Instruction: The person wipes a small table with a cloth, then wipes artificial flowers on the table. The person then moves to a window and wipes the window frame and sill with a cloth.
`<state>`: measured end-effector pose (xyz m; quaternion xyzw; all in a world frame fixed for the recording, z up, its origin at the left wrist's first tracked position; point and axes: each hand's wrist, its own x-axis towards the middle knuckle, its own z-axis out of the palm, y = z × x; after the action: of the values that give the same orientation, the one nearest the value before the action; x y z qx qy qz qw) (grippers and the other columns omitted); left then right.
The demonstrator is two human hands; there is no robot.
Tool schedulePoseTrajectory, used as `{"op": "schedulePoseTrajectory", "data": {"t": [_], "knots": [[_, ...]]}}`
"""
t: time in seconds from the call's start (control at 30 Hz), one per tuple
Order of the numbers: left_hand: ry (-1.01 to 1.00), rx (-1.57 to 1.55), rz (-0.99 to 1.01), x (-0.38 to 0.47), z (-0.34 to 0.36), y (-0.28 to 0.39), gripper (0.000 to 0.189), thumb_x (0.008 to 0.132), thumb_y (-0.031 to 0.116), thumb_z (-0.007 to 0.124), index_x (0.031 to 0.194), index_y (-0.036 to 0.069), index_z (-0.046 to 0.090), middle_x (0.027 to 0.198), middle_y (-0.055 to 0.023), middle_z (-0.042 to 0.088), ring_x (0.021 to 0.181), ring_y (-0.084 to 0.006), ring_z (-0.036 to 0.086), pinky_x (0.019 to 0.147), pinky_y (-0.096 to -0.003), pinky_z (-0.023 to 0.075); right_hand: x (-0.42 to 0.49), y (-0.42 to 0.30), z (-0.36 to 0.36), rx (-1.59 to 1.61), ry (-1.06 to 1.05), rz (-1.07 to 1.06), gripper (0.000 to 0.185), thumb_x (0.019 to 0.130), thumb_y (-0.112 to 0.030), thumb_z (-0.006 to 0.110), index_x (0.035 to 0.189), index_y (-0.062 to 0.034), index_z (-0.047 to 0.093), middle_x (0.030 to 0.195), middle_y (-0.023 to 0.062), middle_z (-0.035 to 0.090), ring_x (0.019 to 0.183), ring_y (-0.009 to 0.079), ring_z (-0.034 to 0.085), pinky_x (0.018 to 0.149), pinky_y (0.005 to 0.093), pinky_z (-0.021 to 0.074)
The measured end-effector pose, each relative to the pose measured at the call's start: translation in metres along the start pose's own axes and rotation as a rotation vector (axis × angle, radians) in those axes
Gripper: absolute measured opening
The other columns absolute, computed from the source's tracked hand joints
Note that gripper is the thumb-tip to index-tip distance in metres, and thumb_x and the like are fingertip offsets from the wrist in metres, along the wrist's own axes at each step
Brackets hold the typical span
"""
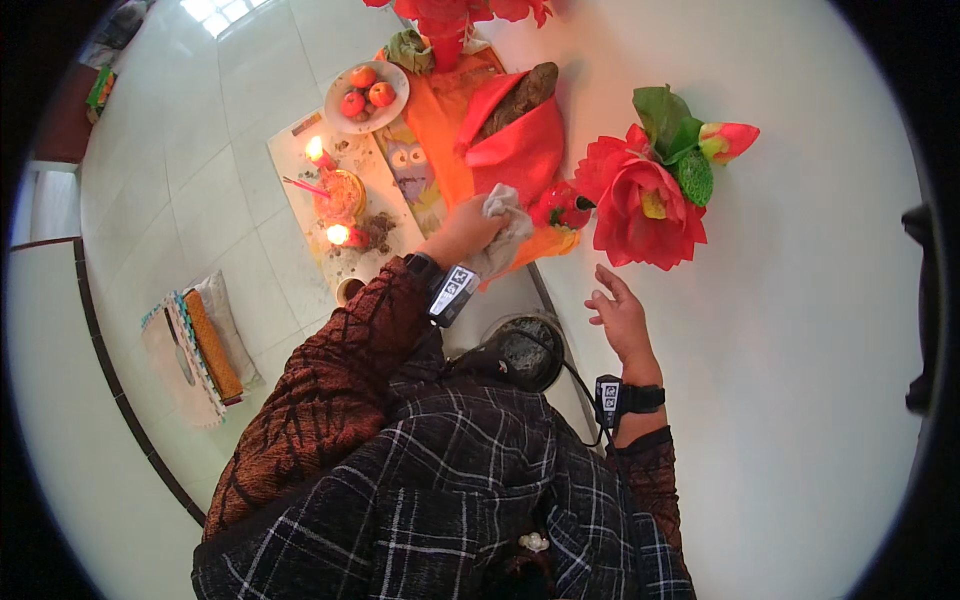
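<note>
My left hand (466, 225) is closed on a crumpled grey-white cloth (504, 238), over the edge of an orange cloth (442, 142). Just right of it is a round red vase (564, 206) that bears a large red artificial flower (645, 202) with green leaves. My right hand (619, 313) is held below the flower, fingers parted and slightly bent, with nothing in it. Beyond my left hand, a red cloth (525, 150) is wrapped around a dark brown carved-looking object (525, 97), which I cannot name.
Two lit red candles (321, 156) flank a round incense holder (341, 196) with pink sticks, close left of my left forearm. A plate (334, 112) of fruit stands behind them, near a second red vase (446, 49). A cup (349, 290) is by my left sleeve. A round dark basin (529, 349) sits below.
</note>
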<state>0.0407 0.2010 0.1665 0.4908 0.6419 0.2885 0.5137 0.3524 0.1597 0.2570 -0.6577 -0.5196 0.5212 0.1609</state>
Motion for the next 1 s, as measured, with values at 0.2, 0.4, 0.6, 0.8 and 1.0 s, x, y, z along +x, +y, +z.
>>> {"op": "schedulePoseTrajectory", "data": {"t": [0.2, 0.4, 0.6, 0.8, 1.0], "knots": [[-0.224, 0.372, -0.111, -0.018, 0.022, -0.046, 0.051, 0.085, 0.045, 0.071, 0.117, 0.005, 0.069, 0.111, -0.0212, 0.073, 0.106, -0.0386, 0.069, 0.091, -0.0452, 0.0534, -0.022, 0.029, -0.010, -0.068, -0.117, 0.075, 0.047, 0.100, -0.016, 0.060, 0.147, -0.0142, 0.055, 0.138, 0.0087, 0.064, 0.095, 0.0154, 0.069, 0.075, 0.0305, 0.0571], [-0.195, 0.349, -0.057, -0.029, 0.039, -0.056, 0.047, 0.086, 0.043, 0.067, 0.112, 0.004, 0.069, 0.110, -0.0237, 0.072, 0.107, -0.0410, 0.068, 0.094, -0.0476, 0.0526, -0.057, 0.065, -0.031, -0.048, -0.061, 0.195, 0.047, 0.102, -0.017, 0.058, 0.148, -0.0125, 0.054, 0.136, 0.0097, 0.065, 0.097, 0.0154, 0.068, 0.077, 0.0310, 0.0561], [0.109, 0.414, -0.055, 0.003, 0.082, -0.057, 0.033, 0.085, 0.032, 0.063, 0.105, 0.006, 0.071, 0.098, -0.0155, 0.072, 0.102, -0.0369, 0.068, 0.090, -0.0499, 0.0514, -0.096, 0.121, -0.037, 0.008, 0.006, 0.317, 0.046, 0.103, -0.018, 0.057, 0.148, -0.0107, 0.053, 0.137, 0.0110, 0.065, 0.095, 0.0162, 0.068, 0.074, 0.0299, 0.0557], [0.327, 0.680, 0.044, 0.022, 0.142, -0.098, 0.039, 0.083, 0.035, 0.067, 0.107, 0.005, 0.069, 0.097, -0.0151, 0.070, 0.110, -0.0358, 0.065, 0.092, -0.0504, 0.0520, -0.141, 0.169, -0.041, 0.032, 0.031, 0.391, 0.047, 0.103, -0.021, 0.058, 0.149, -0.0091, 0.051, 0.138, 0.0111, 0.064, 0.097, 0.0168, 0.069, 0.074, 0.0304, 0.0561], [-0.269, 0.299, -0.033, 0.017, 0.193, -0.092, 0.045, 0.083, 0.035, 0.070, 0.114, 0.002, 0.066, 0.108, -0.0246, 0.070, 0.106, -0.0430, 0.065, 0.091, -0.0514, 0.0528, -0.176, 0.205, -0.037, 0.111, 0.077, 0.479, 0.047, 0.103, -0.023, 0.058, 0.148, -0.0108, 0.052, 0.137, 0.0130, 0.064, 0.099, 0.0200, 0.069, 0.076, 0.0327, 0.0567]]}}
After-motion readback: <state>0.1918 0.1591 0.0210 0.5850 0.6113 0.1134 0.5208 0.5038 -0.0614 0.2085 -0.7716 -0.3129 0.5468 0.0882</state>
